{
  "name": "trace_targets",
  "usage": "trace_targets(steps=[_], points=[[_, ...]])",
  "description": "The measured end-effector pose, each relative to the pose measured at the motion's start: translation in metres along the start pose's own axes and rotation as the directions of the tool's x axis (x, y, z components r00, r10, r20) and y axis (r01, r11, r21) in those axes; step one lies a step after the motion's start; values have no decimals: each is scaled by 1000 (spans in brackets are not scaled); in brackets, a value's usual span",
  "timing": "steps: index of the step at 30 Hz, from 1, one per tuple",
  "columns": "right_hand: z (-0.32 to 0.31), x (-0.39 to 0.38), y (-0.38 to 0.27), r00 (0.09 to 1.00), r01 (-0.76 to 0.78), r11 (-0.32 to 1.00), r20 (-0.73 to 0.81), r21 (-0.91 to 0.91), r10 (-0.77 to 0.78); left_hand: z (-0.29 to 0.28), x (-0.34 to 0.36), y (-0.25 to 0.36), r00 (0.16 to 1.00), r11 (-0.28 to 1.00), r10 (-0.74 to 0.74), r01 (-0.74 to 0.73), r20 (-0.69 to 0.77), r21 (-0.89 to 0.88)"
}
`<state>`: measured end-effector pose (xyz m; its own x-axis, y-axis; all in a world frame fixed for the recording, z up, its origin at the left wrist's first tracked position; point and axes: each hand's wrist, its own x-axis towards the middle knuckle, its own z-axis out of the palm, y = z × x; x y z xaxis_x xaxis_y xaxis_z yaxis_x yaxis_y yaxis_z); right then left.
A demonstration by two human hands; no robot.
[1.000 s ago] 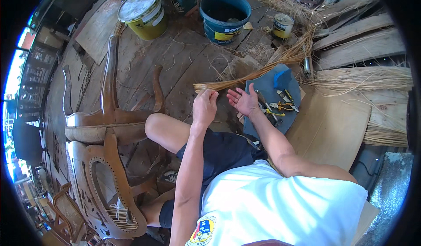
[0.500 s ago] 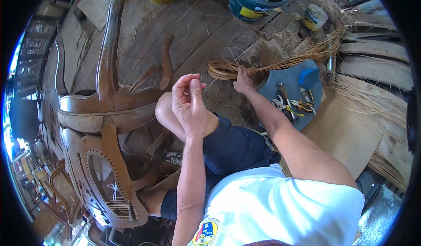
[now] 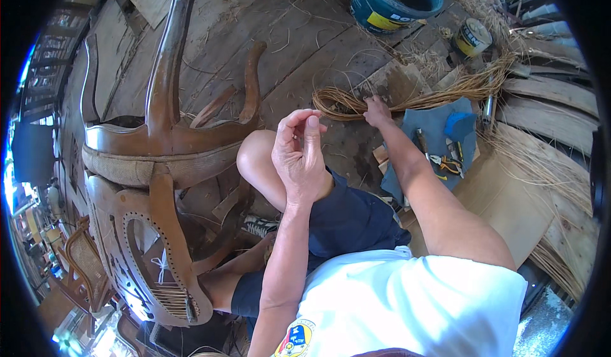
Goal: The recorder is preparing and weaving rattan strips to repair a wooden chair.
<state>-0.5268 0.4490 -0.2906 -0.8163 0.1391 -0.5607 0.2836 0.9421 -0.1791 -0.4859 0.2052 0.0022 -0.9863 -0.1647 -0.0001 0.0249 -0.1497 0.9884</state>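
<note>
A seated person's right hand (image 3: 378, 110) closes on a looped bundle of cane strands (image 3: 407, 100) lying on the plank floor (image 3: 305, 45), near a blue bucket (image 3: 393, 1) and a small tin (image 3: 474, 37). The left hand (image 3: 301, 153) is raised above the knee, fingertips pinched together; whether it holds a strand cannot be told. An overturned wooden chair (image 3: 167, 166) lies beside the person's left leg, and pliers (image 3: 445, 164) rest on a blue cloth (image 3: 439, 134).

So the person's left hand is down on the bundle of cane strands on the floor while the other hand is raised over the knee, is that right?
Not quite: the head view shows the right hand on the bundle of cane strands, and the left hand raised over the knee.
</note>
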Motion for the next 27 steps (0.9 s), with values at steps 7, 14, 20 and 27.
trace_targets(steps=[7,14,20,27], points=[[21,-4,-22,995,-34,999,94,-20,36,-2,-11,-1,999,998,25,-26,-20,-49],[36,14,-29,983,-178,981,-52,-75,175,-1,-5,-4,999,994,43,-45,-26,-96],[-68,-13,-12,943,137,980,-321,141,-85,3,-4,-7,999,994,28,-31,-33,-104],[-172,-76,18,753,328,912,-651,247,-94,16,2,6,993,993,-103,106,54,-53]])
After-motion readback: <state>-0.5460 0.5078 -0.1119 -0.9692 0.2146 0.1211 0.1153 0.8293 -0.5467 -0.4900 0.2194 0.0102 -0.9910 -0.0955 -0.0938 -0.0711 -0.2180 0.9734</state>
